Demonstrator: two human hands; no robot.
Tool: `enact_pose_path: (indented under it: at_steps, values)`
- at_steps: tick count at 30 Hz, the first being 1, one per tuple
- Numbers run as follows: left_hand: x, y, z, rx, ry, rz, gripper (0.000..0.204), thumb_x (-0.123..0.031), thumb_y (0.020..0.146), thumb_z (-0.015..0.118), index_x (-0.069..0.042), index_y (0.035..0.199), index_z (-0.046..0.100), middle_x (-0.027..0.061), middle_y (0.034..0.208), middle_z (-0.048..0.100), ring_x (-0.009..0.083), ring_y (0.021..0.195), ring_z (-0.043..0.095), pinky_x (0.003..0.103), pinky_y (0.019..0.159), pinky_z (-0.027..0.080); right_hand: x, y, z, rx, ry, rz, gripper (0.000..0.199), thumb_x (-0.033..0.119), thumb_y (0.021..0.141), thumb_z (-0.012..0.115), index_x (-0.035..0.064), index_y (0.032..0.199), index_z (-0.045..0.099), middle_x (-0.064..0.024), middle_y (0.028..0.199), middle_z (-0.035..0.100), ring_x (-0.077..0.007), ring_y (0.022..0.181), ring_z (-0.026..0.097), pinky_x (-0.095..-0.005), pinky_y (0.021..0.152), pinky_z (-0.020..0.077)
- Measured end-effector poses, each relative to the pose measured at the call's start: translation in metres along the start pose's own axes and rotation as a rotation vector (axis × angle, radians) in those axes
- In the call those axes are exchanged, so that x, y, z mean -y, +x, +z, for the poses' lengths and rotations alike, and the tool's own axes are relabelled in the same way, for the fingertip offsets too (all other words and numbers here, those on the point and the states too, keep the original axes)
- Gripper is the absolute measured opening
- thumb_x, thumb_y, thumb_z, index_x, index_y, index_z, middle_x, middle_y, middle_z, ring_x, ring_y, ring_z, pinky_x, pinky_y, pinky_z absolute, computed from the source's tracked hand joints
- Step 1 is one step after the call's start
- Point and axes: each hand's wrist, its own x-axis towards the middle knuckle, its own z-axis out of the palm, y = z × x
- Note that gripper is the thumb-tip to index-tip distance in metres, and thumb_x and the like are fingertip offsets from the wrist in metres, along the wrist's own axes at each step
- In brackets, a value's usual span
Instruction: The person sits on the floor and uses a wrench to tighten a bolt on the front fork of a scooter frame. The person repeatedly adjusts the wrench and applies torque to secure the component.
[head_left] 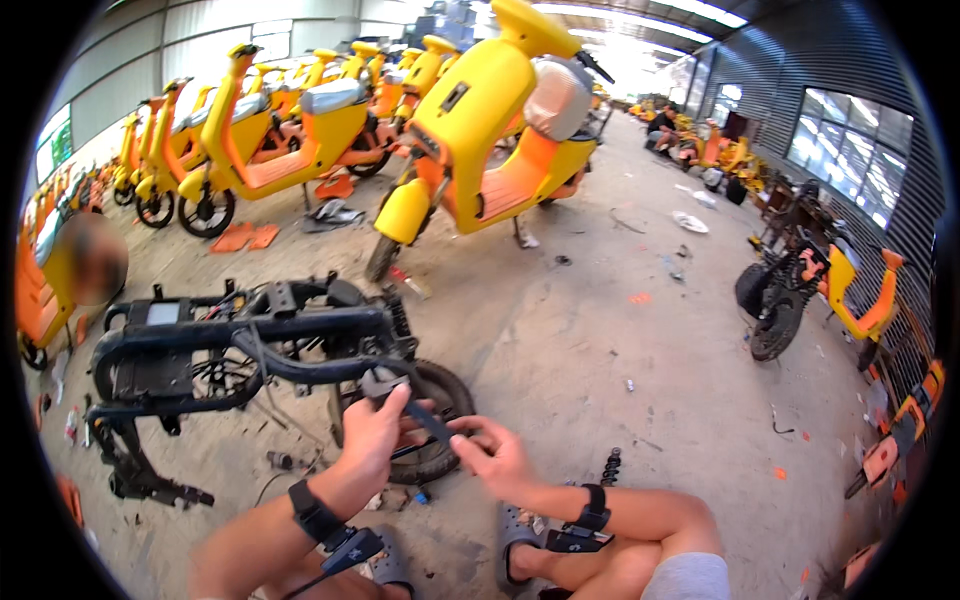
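A stripped black scooter frame lies before me, its wheel at the right end. An adjustable wrench is over the wheel side, its wide head up against the frame's end. My left hand is closed around the wrench just below the head, thumb on top. The fingers of my right hand pinch the far end of its handle. What the jaws touch is hidden from me.
A shock absorber lies on the floor beside my right forearm. A yellow scooter stands just beyond the frame, with rows of others behind. More scooter parts stand along the right wall. Scraps litter the concrete floor.
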Motion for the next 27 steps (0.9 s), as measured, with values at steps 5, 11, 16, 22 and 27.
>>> enact_pose_path:
  at_steps: [5,11,16,22,27]
  values:
    - [0.001,0.013,0.014,0.037,-0.101,-0.054,0.032,-0.03,0.098,0.053,0.0,0.109,0.054,0.0166,0.103,0.069,0.0253,0.086,0.07,0.031,0.065,0.057,0.011,-0.003,-0.006,-0.118,0.048,-0.017,0.021,0.011,0.092,0.061,0.0025,0.111,0.059,0.0019,0.069,0.057,-0.0041,0.058,0.047,-0.0209,0.05,0.035]
    - [0.002,0.018,0.014,0.033,-0.159,-0.024,0.034,-0.03,0.098,0.054,0.003,0.104,0.057,0.0172,0.1,0.069,0.0242,0.086,0.07,0.029,0.064,0.057,0.023,-0.003,-0.002,-0.177,0.029,0.005,0.02,0.009,0.092,0.06,-0.0008,0.11,0.058,-0.0009,0.068,0.057,-0.0061,0.058,0.049,-0.0211,0.05,0.0357]
    - [-0.008,0.012,0.014,0.062,-0.157,0.028,0.035,-0.027,0.097,0.055,0.006,0.107,0.054,0.0189,0.103,0.067,0.0264,0.086,0.07,0.03,0.064,0.059,0.028,-0.003,-0.003,-0.175,0.039,-0.035,0.02,0.009,0.092,0.06,-0.0011,0.11,0.058,-0.0011,0.069,0.058,-0.006,0.059,0.05,-0.0209,0.052,0.0376]
    - [-0.01,0.022,0.006,0.157,-0.175,0.025,0.031,-0.021,0.098,0.053,0.007,0.111,0.054,0.019,0.109,0.066,0.0254,0.09,0.069,0.03,0.071,0.059,0.027,0.005,-0.004,-0.189,0.036,-0.075,0.02,0.008,0.093,0.059,-0.0012,0.11,0.058,-0.0012,0.069,0.058,-0.0052,0.059,0.05,-0.0204,0.052,0.0372]
    - [-0.009,0.024,-0.002,0.178,-0.224,-0.022,0.03,-0.021,0.098,0.051,0.006,0.112,0.055,0.0187,0.11,0.066,0.0246,0.089,0.069,0.031,0.072,0.058,0.031,0.006,-0.002,-0.177,-0.005,-0.061,0.019,0.008,0.093,0.059,-0.0014,0.109,0.058,-0.0009,0.069,0.058,-0.0046,0.059,0.05,-0.0195,0.052,0.036]
